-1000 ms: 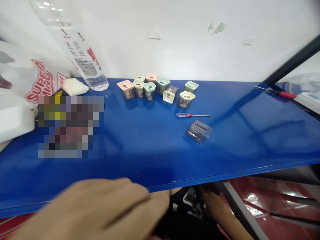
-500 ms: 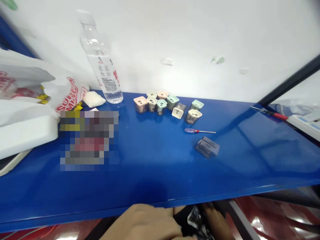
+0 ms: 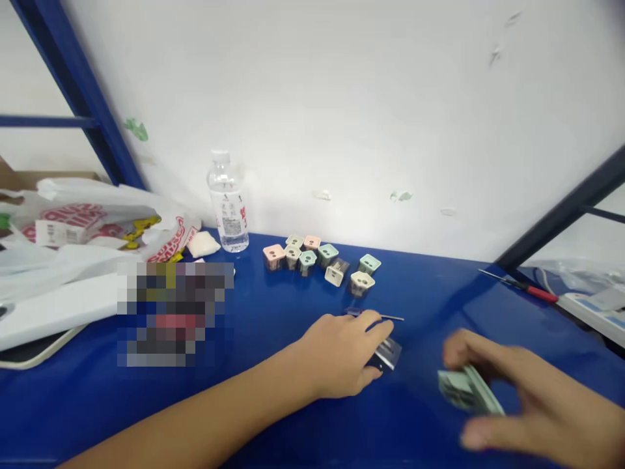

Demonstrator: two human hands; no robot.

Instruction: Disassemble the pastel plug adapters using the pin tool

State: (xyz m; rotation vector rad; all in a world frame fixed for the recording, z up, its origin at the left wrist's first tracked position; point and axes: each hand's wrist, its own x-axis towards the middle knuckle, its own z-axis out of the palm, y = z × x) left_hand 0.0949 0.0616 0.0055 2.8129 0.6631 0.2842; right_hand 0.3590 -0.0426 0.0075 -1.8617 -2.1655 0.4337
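Observation:
My left hand (image 3: 342,355) reaches over the table with its fingers and thumb around a dark see-through sharpener box (image 3: 389,354), which rests on the blue surface. To the right, my right hand (image 3: 522,384) is blurred by motion. A pale green sharpener top (image 3: 469,391) sits between its thumb and fingers. Just beyond my left fingers lies a small screwdriver (image 3: 390,317), its handle partly covered by the hand. Several two-hole pencil sharpeners (image 3: 307,262) in pink, cream and green stand grouped near the wall, one of them tipped over.
A water bottle (image 3: 228,205) stands against the white wall. White plastic bags (image 3: 117,215) and a white case (image 3: 63,312) crowd the left side, beside a pixelated patch. At the far right are a red-handled screwdriver (image 3: 540,295) and a white power strip (image 3: 596,312).
Both hands have come up from below the table edge. My left hand now grips the dark box, and the green top shows in my right hand. The view has tilted upward.

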